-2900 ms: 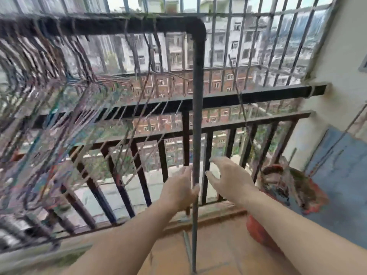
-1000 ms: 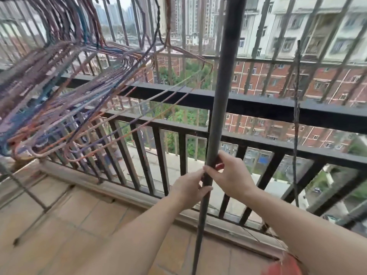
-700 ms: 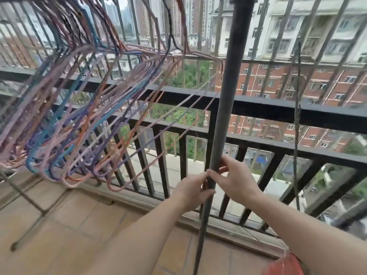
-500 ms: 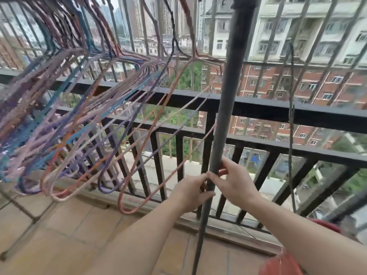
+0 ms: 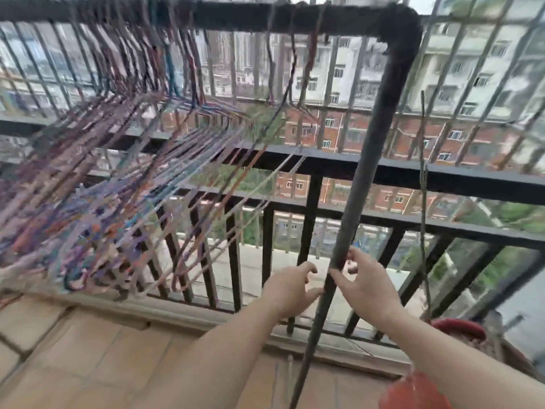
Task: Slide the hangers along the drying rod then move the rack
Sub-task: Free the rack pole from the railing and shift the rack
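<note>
The drying rack is dark grey metal; its top rod [image 5: 265, 16] runs across the top and bends down into an upright post [image 5: 368, 160]. Several coloured wire hangers [image 5: 124, 178] hang bunched on the left part of the rod, blurred and tilted towards me. Two or three hooks [image 5: 295, 63] hang apart nearer the corner. My left hand [image 5: 290, 290] is just left of the post with its fingers apart, thumb tip near it. My right hand [image 5: 368, 290] has its thumb across the front of the post and its fingers behind it.
A black balcony railing [image 5: 442, 178] stands right behind the rack, with a grille of thin bars above it. A thin cord [image 5: 423, 202] hangs to the right of the post. A red bucket [image 5: 460, 327] and an orange tub [image 5: 413, 392] sit at the lower right. Tiled floor [image 5: 88, 349] lies on the left.
The view has tilted up, so the top rod and corner now show. The hangers have swung and spread. My left hand has let go of the post; the right still holds it.
</note>
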{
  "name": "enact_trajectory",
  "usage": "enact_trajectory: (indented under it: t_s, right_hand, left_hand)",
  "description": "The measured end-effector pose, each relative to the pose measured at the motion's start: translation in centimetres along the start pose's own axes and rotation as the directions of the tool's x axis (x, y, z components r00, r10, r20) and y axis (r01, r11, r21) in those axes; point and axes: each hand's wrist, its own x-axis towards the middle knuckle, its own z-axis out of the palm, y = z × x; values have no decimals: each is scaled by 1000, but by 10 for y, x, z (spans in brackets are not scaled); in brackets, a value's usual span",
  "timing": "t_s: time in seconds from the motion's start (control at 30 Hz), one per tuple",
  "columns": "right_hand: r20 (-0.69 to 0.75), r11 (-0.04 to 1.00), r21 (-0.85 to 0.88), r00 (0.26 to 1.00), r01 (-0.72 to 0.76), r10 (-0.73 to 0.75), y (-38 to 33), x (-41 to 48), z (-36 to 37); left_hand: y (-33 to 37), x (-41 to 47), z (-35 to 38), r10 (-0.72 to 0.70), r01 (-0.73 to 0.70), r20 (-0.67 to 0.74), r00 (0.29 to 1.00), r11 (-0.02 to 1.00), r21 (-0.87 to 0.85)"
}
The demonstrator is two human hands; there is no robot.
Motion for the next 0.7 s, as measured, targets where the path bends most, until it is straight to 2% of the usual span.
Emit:
enact_trajectory:
  t_s: [0.07, 0.13, 0.23, 0.4, 0.57, 0.7]
  right_hand:
    - [-165, 1000, 27, 986, 7, -3, -5, -16, 6]
    - [-240, 998, 61, 971, 25, -10, -14, -29, 13]
    - [-166, 995, 39, 982, 92, -85, -33, -36, 22]
    - [43, 969, -1, 968, 247, -246, -81, -40, 39]
    - [136, 958, 48, 949, 282, -286, -129, -61, 78]
    - [211, 941, 53, 918, 333, -337, -176, -78, 103]
  left_hand:
    - [-14, -7, -11, -27, 27, -24, 999, 1000, -12]
    - [-29, -16, -21, -72, 71, -38, 997, 997, -27]
    - [-45, -34, -36, -199, 192, -49, 979, 975, -113]
    - [-62, -95, -80, -218, 227, -68, 974, 959, 170]
    - [-101, -162, -121, -319, 339, -146, 936, 929, 149]
    - [-129, -199, -158, -323, 363, -236, 917, 919, 152]
